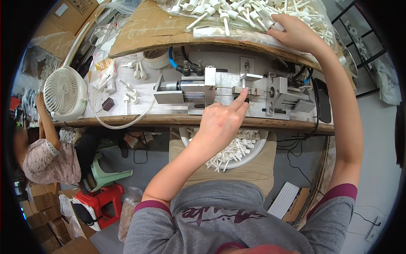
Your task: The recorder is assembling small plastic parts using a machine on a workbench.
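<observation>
My left hand (224, 120) reaches over the metal clamping fixture (249, 91) at the middle of the bench. Its index finger is stretched out, the tip at a thin white plastic piece (244, 82) seated in the fixture; the thumb is hidden. At the far right, my right hand (294, 33) is at the edge of a heap of white plastic stems with cylindrical heads (249, 10). The thumb and index finger close around one white plastic part (278, 26) there. The heap lies on clear plastic film over brown cardboard (148, 29).
Pneumatic cylinders (192, 86) with blue and black hoses flank the fixture. A bowl (260, 146) of white parts sits on my lap. Left stand a white fan (65, 93), loose parts (131, 95) and a tape roll (155, 58). A phone (322, 101) lies right. Another person (48, 156) sits far left.
</observation>
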Demonstrator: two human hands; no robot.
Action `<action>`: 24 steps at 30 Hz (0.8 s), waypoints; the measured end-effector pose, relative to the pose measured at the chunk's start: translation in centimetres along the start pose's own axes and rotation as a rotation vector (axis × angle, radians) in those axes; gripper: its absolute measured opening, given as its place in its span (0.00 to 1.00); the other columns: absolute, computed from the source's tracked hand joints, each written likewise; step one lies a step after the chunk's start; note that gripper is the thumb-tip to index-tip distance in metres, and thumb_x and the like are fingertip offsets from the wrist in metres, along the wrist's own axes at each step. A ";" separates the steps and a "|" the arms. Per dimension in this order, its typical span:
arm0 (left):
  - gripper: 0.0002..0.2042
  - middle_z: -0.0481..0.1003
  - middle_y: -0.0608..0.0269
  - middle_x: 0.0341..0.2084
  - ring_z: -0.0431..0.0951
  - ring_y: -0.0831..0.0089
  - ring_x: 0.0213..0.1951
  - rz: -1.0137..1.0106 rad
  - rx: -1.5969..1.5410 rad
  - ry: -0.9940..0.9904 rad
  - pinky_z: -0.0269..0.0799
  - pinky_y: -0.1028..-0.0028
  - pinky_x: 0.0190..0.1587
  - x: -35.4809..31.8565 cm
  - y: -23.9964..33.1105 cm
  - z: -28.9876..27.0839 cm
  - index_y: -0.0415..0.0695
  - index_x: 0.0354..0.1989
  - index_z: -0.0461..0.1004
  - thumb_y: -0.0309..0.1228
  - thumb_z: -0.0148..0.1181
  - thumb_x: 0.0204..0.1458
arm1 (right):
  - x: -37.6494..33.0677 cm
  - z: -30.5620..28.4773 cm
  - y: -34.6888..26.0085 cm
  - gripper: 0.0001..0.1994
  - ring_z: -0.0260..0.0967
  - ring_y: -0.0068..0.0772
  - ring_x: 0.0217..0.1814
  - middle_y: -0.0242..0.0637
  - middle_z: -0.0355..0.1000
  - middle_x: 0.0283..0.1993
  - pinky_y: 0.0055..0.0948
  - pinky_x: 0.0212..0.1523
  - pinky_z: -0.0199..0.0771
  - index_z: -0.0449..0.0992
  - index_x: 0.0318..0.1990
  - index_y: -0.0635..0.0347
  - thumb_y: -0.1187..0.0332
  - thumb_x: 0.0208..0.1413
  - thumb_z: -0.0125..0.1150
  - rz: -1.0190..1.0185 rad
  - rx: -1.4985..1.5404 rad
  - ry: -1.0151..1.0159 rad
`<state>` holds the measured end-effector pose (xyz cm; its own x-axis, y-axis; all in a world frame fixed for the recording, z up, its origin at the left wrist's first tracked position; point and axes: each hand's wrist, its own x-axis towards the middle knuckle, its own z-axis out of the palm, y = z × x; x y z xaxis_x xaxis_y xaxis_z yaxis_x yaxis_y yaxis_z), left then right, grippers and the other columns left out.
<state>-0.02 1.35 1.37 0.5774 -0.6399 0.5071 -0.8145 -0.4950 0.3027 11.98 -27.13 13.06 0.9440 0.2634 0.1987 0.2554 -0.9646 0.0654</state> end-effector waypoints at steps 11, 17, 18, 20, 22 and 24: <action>0.19 0.81 0.57 0.46 0.79 0.80 0.28 -0.278 -0.791 -0.112 0.76 0.78 0.33 -0.5 1.2 -5.0 0.42 0.54 0.77 0.27 0.68 0.52 | -5.6 -3.0 -7.5 0.22 0.73 0.50 0.51 0.49 0.74 0.51 0.39 0.51 0.75 0.73 0.53 0.65 0.67 0.51 0.66 -0.270 0.071 0.493; 0.18 0.79 0.53 0.45 0.80 0.75 0.44 -0.535 -1.518 0.121 0.78 0.77 0.47 0.5 0.8 -4.4 0.35 0.57 0.73 0.23 0.62 0.57 | -12.2 0.5 -14.0 0.18 0.76 0.42 0.40 0.47 0.75 0.47 0.33 0.35 0.78 0.76 0.48 0.71 0.73 0.47 0.61 -0.594 0.213 0.570; 0.18 0.79 0.52 0.45 0.80 0.74 0.44 -0.515 -1.527 0.099 0.78 0.76 0.47 0.5 0.9 -4.2 0.34 0.57 0.73 0.21 0.63 0.56 | -13.0 1.3 -14.4 0.19 0.77 0.41 0.41 0.48 0.75 0.48 0.32 0.35 0.79 0.75 0.49 0.72 0.74 0.47 0.61 -0.565 0.267 0.551; 0.19 0.80 0.52 0.43 0.80 0.73 0.43 -0.532 -1.522 0.080 0.79 0.76 0.47 0.3 1.0 -3.7 0.33 0.55 0.74 0.18 0.64 0.54 | -14.2 2.0 -14.5 0.21 0.77 0.44 0.44 0.52 0.74 0.51 0.33 0.39 0.80 0.75 0.51 0.73 0.74 0.47 0.61 -0.516 0.389 0.507; 0.18 0.80 0.52 0.43 0.81 0.73 0.43 -0.534 -1.507 0.072 0.79 0.77 0.45 -0.3 0.9 -3.4 0.33 0.54 0.75 0.18 0.64 0.53 | -15.2 2.4 -14.8 0.22 0.77 0.44 0.45 0.53 0.74 0.53 0.34 0.40 0.80 0.75 0.52 0.73 0.74 0.47 0.61 -0.471 0.437 0.478; 0.18 0.79 0.55 0.42 0.81 0.74 0.41 -0.480 -1.281 0.103 0.80 0.76 0.46 -0.6 1.1 -3.1 0.35 0.52 0.76 0.17 0.65 0.52 | -16.3 2.5 -14.6 0.18 0.78 0.45 0.44 0.55 0.75 0.52 0.34 0.42 0.81 0.74 0.49 0.71 0.75 0.49 0.62 -0.367 0.566 0.477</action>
<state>-1.39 3.01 3.93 0.8539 -0.4875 0.1823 -0.0529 0.2671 0.9622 -6.66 -17.36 6.40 0.6227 0.4165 0.6624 0.7173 -0.6421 -0.2706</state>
